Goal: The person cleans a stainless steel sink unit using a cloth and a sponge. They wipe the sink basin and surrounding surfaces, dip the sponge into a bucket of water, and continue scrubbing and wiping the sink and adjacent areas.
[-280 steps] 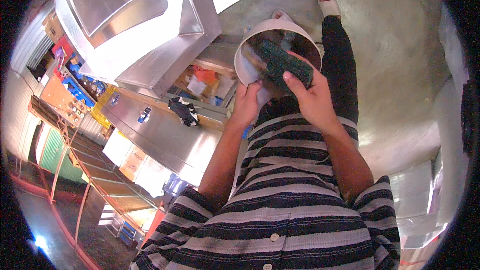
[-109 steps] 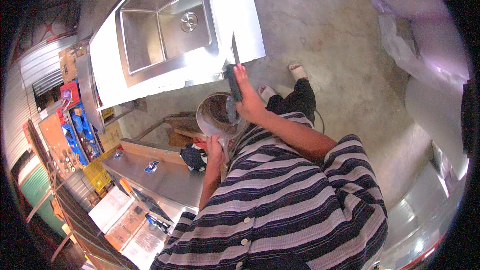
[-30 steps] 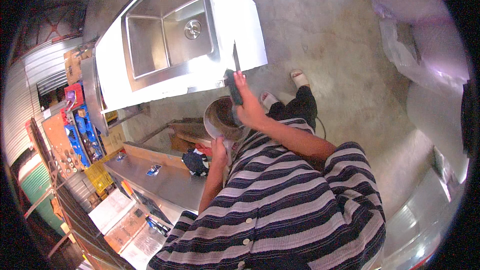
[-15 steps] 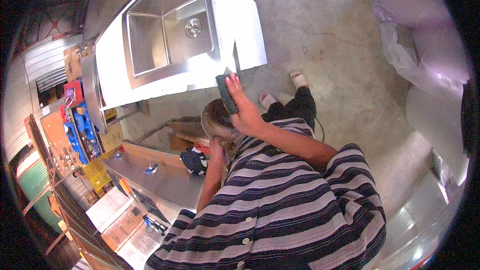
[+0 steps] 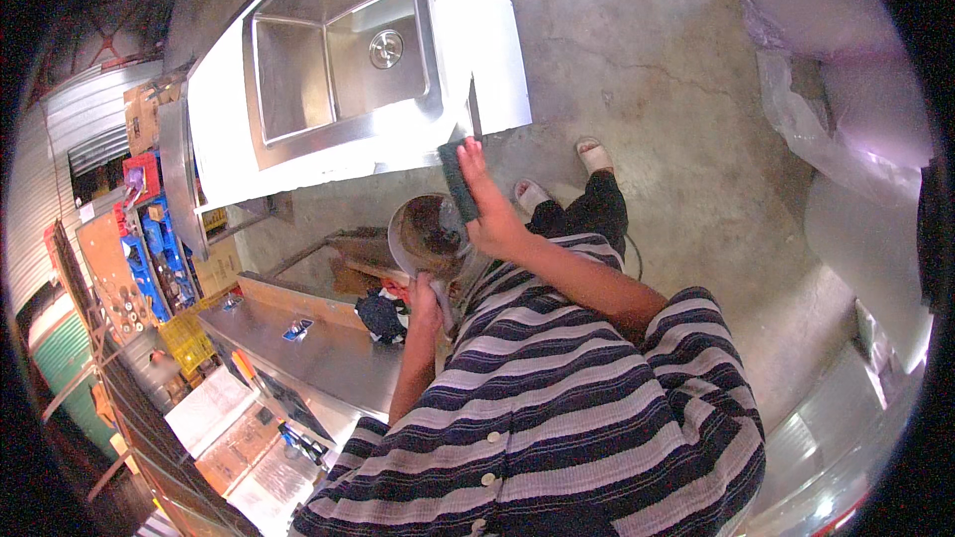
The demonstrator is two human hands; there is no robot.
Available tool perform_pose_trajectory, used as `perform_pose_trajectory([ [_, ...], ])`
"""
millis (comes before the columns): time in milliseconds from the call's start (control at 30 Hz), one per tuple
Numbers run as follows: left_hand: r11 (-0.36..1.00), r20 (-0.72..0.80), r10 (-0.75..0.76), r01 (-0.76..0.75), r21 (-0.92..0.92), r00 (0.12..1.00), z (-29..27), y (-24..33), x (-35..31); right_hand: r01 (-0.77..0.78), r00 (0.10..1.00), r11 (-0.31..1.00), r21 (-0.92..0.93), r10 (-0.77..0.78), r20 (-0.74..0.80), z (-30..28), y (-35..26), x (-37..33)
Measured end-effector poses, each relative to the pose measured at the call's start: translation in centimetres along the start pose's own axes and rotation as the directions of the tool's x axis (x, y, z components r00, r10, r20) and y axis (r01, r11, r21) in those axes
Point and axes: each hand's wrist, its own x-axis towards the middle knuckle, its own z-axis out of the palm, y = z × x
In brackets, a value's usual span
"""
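Head view, right forearm (image 5: 587,283) slanting beside the bucket (image 5: 397,241), right hand (image 5: 487,209) outstretched, holding a green scouring pad (image 5: 457,182), left hand (image 5: 426,300) gripping the bucket's near rim

Dark green oblong pad (image 5: 457,179), held lengthwise in the right hand (image 5: 485,209), by the near edge of a shiny sink unit (image 5: 487,30), round pale-rimmed bucket (image 5: 400,244), mouth up, dark inside, in the left hand (image 5: 428,303)

Yellow crate (image 5: 187,340), blue bins (image 5: 155,239), dark cloth (image 5: 378,316) (partly white) at the metal bench's (image 5: 343,363) edge.
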Motion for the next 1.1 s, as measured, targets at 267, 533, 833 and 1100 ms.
perform_pose_trajectory([
  [267,0.999,0.084,-0.005,0.008,-0.039,0.996,-1.4,-1.0,1.7,-0.139,0.989,0.99,0.032,0.14,-0.044,0.7,-0.5,0.2],
  [533,0.999,0.129,-0.052,0.05,0.015,0.99,0.7,1.7,0.1,-0.197,0.978,0.979,0.06,0.201,-0.063,0.1,3.8,0.0],
  [833,1.0,0.002,0.004,-0.004,-0.019,1.0,0.6,0.7,0.1,-0.055,0.998,0.998,0.006,0.055,-0.01,0.1,0.3,-0.2],
  [1100,0.999,-0.04,0.031,-0.031,-0.009,0.999,-1.5,-2.2,2.3,-0.079,0.996,0.996,0.03,0.08,-0.028,0.6,-3.0,0.0],
])
